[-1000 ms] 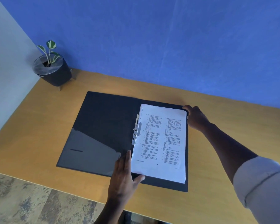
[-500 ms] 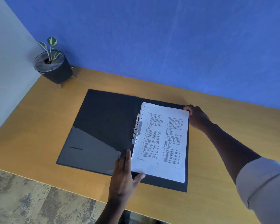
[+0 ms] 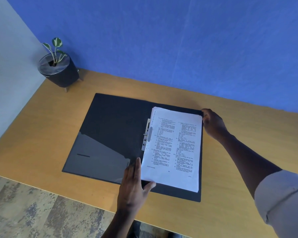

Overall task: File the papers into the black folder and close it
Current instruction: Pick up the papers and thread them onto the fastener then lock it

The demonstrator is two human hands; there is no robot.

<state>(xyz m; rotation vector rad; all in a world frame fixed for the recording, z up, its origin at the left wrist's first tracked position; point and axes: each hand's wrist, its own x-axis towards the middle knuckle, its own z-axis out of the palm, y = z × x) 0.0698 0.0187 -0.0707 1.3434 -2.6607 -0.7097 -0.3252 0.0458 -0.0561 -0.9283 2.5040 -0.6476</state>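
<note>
Over the last second little changes: our left hand [image 3: 133,184] stays flat beside the papers [image 3: 174,148], our right hand [image 3: 212,125] seemingly still pinches their far corner; the black folder [image 3: 113,127] remains open, filing unfinished.

Soft, even light fills the scene, fairly dim and cool. A pale sheen lies across the glossy inner pocket of the open black folder [image 3: 100,157]. The orange-brown wooden surface [image 3: 41,134] shows only faint shadows. Wide-angle bending curves its edges. Print on the white stack of papers [image 3: 174,148] is too soft to read.
</note>
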